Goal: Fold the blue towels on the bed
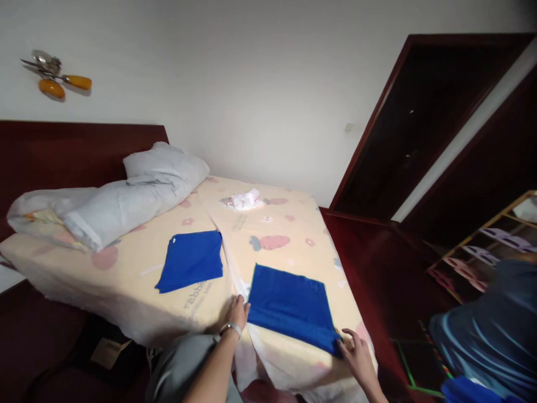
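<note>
A blue cloth [289,299] with thin green edging lies spread on the bed, its near side forming a folded-over band. At its near left corner, my left hand [239,313], with a band on the wrist, has its fingers closed on the edge. My right hand [356,354] pinches the near right corner between thumb and fingers. Farther left rests a second blue cloth [192,260], folded into a smaller rectangle with a small white tag; neither hand touches it.
The bed [235,246] has a carrot-patterned cover. A grey quilt [138,196] is heaped by the headboard [79,151], and a crumpled white cloth [245,200] lies farther back. To the right are a person in dark blue clothing [490,324] and a shoe rack [482,246].
</note>
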Motion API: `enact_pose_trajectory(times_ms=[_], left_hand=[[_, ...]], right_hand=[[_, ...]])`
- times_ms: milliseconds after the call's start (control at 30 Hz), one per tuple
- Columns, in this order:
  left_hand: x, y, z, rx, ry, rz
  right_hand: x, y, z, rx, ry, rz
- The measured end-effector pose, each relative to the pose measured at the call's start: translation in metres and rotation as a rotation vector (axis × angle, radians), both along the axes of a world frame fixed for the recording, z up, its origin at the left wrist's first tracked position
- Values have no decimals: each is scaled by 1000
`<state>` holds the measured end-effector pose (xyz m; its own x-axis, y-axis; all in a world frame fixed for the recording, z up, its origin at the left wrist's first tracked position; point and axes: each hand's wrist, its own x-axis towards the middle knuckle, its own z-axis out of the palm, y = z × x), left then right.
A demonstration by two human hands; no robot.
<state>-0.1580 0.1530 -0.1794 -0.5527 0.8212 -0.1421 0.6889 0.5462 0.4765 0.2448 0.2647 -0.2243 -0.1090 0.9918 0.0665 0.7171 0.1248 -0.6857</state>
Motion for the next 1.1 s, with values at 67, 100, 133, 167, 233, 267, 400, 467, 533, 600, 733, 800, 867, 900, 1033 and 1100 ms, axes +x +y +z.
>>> enact_pose_trajectory(times_ms=[67,100,133,167,233,267,400,467,533,600,733,800,867,900,1033,1100], left_hand=[[-2,-9,8,66,79,-186],[-3,-12,11,79,100,-306],[-5,-16,12,75,109,-419],[-7,-18,12,59,111,-505],[-11,-19,9,14,106,-563],[-13,-18,6,3,102,-544],[-21,-8,-3,35,22,-434],[-25,-1,-7,59,-46,-392],[-29,7,-10,80,-106,-320],[-31,16,-13,86,-168,-230],[-28,34,-15,155,-237,-72],[-25,41,-13,147,-236,-28],[-22,47,-9,58,-222,-5],[-21,50,-7,5,-211,6],[-20,59,-3,-120,-213,55],[-19,64,-4,-135,-247,60]], right_hand=[[8,-5,3,69,-16,196],[11,-6,4,63,-22,296],[13,-6,4,47,-32,369],[14,-6,4,28,-42,410],[13,-3,5,-3,-43,423],[11,-1,5,-12,-35,416],[5,13,7,-88,62,327],[2,23,6,-174,104,251],[-2,34,4,-227,92,170],[-9,46,2,-227,46,98],[-22,63,3,-224,3,16],[-25,66,6,-244,13,-38],[-25,65,10,-274,23,-57],[-25,64,12,-292,22,-49],[-26,66,20,-363,15,-36],[-29,71,22,-380,19,-31]])
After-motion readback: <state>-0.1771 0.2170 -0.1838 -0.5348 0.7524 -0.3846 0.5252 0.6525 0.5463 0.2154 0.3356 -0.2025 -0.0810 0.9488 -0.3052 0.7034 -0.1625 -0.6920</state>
